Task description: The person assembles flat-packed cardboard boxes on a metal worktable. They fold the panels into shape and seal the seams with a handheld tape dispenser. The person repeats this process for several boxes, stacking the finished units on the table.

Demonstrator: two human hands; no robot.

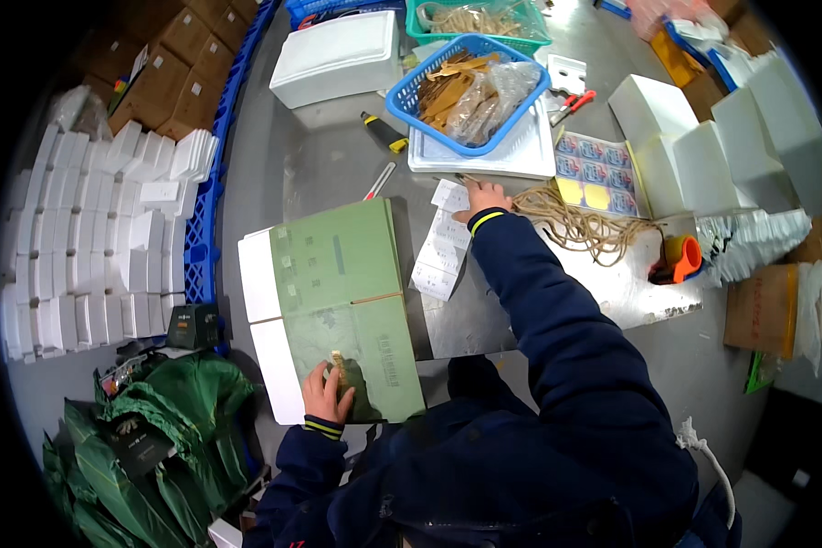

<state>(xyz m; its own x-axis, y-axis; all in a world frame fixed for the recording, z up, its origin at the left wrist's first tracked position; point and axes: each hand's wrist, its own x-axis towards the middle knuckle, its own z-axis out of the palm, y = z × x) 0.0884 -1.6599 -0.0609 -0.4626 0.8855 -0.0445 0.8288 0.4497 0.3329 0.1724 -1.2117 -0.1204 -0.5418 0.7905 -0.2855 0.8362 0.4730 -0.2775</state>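
A green flat box sleeve [347, 301] lies over a white foam box [258, 283] on the metal table [320, 155]. My left hand [324, 395] rests on the sleeve's near end, pinching a small tan piece [340, 365]. My right hand [484, 196] reaches forward, fingers down on white paper slips [443, 242], beside a bundle of tan twine [580, 224]. Just past that hand stands a white tray [484, 155] carrying a blue basket [466, 91] of tan strips and plastic bags.
White foam boxes [703, 146] stand at the right, a white foam lid [338, 59] at the back. Sticker sheets [598, 169], an orange tape dispenser [680, 258], a utility knife [384, 131], red pliers [571, 103]. White foam stacks [91, 237] and green bags [137, 457] sit left.
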